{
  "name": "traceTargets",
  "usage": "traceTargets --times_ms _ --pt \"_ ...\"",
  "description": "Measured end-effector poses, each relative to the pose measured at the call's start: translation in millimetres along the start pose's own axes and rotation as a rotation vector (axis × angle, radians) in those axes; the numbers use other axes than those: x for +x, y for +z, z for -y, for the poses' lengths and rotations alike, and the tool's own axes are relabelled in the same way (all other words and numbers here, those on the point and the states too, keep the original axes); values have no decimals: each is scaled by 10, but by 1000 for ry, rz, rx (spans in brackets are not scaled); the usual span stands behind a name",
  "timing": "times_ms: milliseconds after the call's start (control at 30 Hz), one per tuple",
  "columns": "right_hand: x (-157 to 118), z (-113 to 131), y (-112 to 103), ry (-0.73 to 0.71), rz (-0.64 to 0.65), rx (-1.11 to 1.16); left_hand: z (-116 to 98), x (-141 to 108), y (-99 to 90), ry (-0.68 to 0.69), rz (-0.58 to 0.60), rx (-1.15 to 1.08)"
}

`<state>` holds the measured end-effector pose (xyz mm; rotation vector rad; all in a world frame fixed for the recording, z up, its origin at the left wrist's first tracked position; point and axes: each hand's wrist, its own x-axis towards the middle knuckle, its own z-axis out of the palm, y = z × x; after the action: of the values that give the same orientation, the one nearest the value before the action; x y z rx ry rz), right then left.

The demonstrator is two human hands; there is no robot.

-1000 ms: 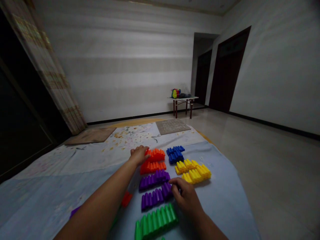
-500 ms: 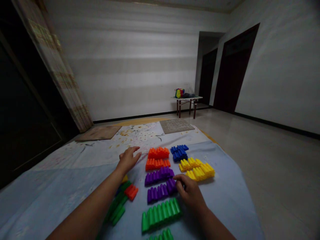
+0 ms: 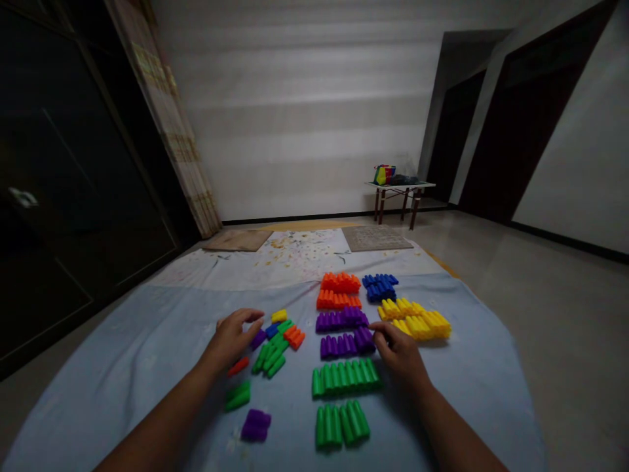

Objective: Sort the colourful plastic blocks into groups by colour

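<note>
My left hand [image 3: 232, 337] hovers at the left with fingers apart and nothing visible in it, beside a loose purple piece [image 3: 257, 338]. Near it is a scattered group of small plastic tubes: green pieces [image 3: 271, 354], an orange bundle [image 3: 294, 337], a yellow piece [image 3: 278, 315] and a blue one [image 3: 272, 330]. My right hand [image 3: 403, 359] rests at the right end of the purple rows [image 3: 344, 344]. Its index fingertip touches or nearly touches them, the thumb is a little apart, and the other fingers are curled.
Orange rows [image 3: 339, 292], blue rows [image 3: 380, 287], yellow rows [image 3: 417, 321] and green rows [image 3: 346, 378] surround the purple ones. A purple bundle [image 3: 256, 425] and a green pair [image 3: 238, 395] lie nearer me. A cloth [image 3: 162, 341] covers the surface; a small table [image 3: 399, 186] stands beyond.
The view has turned left. My left hand has drawn back, down and left, from beside the orange rows to the loose pieces. My right hand stays by the purple rows.
</note>
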<state>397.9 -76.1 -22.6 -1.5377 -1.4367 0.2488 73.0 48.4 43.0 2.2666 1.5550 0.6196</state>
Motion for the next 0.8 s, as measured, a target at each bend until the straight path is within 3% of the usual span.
traceTargets --times_ms 133,267,467,600,700,800 --pt "-6 -14 -2 5 -13 1 -34 -212 38 35 118 82" --pt "-11 -15 -7 7 -21 4 -142 -304 133 87 135 160" --pt "-10 -5 -11 17 -17 -4 -387 -194 368 150 95 259" --pt "-9 5 -7 -1 -40 10 -503 -113 532 157 151 327" --pt "-7 2 -2 -8 -54 6 -540 -96 577 143 181 364" --pt "-3 -3 1 -18 -53 5 -552 -102 582 116 137 363"
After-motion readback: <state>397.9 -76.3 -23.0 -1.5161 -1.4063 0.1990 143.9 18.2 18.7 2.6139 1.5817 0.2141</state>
